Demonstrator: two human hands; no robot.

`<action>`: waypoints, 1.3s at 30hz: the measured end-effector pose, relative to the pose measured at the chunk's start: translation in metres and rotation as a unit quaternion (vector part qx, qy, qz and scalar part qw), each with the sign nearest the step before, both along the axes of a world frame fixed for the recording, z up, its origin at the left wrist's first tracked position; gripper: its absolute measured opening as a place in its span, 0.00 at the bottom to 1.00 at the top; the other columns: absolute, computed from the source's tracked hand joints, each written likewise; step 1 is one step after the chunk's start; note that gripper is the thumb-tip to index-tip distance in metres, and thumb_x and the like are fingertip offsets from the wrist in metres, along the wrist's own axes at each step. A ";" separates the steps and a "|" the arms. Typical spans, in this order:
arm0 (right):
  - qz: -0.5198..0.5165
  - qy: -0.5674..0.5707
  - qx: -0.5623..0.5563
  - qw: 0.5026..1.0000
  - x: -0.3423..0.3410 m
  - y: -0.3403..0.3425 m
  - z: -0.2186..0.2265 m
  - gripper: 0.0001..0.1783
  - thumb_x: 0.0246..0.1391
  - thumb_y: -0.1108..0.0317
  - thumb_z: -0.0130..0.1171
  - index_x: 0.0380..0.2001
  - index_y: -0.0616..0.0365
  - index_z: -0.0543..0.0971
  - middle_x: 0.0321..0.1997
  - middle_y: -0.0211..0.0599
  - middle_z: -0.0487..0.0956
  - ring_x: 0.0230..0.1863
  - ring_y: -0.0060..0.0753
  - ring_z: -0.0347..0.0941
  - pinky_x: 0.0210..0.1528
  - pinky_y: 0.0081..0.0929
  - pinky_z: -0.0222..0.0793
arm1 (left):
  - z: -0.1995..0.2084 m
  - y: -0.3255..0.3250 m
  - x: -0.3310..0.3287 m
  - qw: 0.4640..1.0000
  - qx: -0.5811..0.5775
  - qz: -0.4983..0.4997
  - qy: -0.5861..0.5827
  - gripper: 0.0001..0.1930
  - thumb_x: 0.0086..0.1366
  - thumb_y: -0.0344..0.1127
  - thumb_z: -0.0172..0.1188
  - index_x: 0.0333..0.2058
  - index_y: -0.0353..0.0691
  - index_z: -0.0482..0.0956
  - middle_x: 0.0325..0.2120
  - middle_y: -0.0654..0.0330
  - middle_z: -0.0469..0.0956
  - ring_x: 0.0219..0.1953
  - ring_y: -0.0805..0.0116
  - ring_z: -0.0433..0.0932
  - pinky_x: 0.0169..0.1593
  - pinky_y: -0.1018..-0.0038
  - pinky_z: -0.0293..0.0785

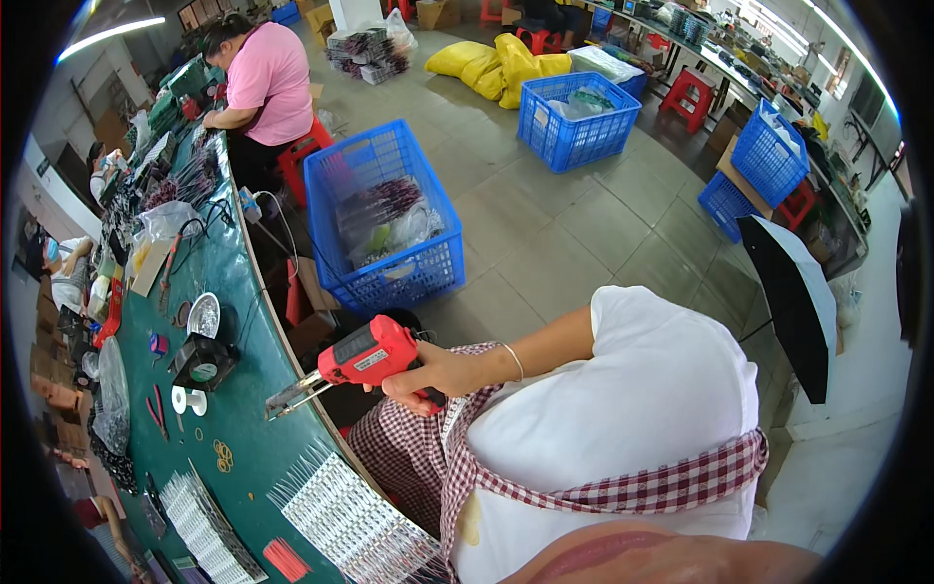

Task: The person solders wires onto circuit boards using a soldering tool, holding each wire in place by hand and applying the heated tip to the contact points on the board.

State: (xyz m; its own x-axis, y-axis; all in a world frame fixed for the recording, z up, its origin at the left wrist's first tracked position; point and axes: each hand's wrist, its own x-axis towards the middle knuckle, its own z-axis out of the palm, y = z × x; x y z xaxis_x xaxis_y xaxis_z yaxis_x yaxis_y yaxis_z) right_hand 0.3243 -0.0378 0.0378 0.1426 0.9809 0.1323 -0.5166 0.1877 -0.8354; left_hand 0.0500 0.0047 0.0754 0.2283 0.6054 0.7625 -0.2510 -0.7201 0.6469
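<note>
My right hand [440,376] is wrapped round the grip of a red soldering gun [375,352]. The gun's metal tip points left, over the edge of the green-topped bench [255,428]. Below the tip lies a panel of small white strips with thin wires [355,508], overhanging the bench edge. Beside it are a bundle of short red pieces [286,560] and a second white panel [206,526]. Yellow rubber bands [224,456], a white spool [190,400], red-handled pliers [156,413] and a black boxy device [202,362] sit farther along. My left hand is out of view.
A shiny metal bowl [204,315] stands behind the black device. Past the bench edge, a blue crate [389,268] holds bagged parts. A person in pink [275,63] works at the bench's far end. Another blue crate [574,127], yellow sacks [496,70] and a dark umbrella [790,302] are beyond.
</note>
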 end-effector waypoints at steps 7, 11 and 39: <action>-0.009 0.005 0.007 1.000 0.001 -0.002 0.003 0.14 0.59 0.66 0.53 0.42 0.68 0.69 0.12 0.33 0.69 0.11 0.22 0.66 0.15 0.21 0.65 | 0.007 -0.008 0.001 1.000 -0.019 -0.013 -0.018 0.07 0.65 0.31 0.56 0.35 0.34 0.71 0.26 0.52 0.74 0.24 0.63 0.71 0.27 0.70 0.70; -0.007 0.004 -0.001 1.000 0.003 -0.003 0.003 0.14 0.59 0.66 0.52 0.42 0.68 0.69 0.12 0.32 0.69 0.12 0.22 0.66 0.15 0.21 0.65 | 0.010 -0.012 0.003 0.999 -0.030 -0.019 -0.031 0.07 0.65 0.31 0.56 0.35 0.34 0.71 0.25 0.52 0.74 0.24 0.63 0.71 0.27 0.71 0.70; -0.012 -0.005 0.013 1.000 0.001 -0.012 -0.001 0.15 0.59 0.65 0.53 0.42 0.67 0.70 0.12 0.33 0.69 0.11 0.22 0.65 0.15 0.21 0.65 | 0.036 -0.036 0.000 0.988 -0.009 -0.043 0.146 0.05 0.62 0.30 0.54 0.32 0.36 0.69 0.26 0.58 0.69 0.23 0.69 0.66 0.28 0.73 0.66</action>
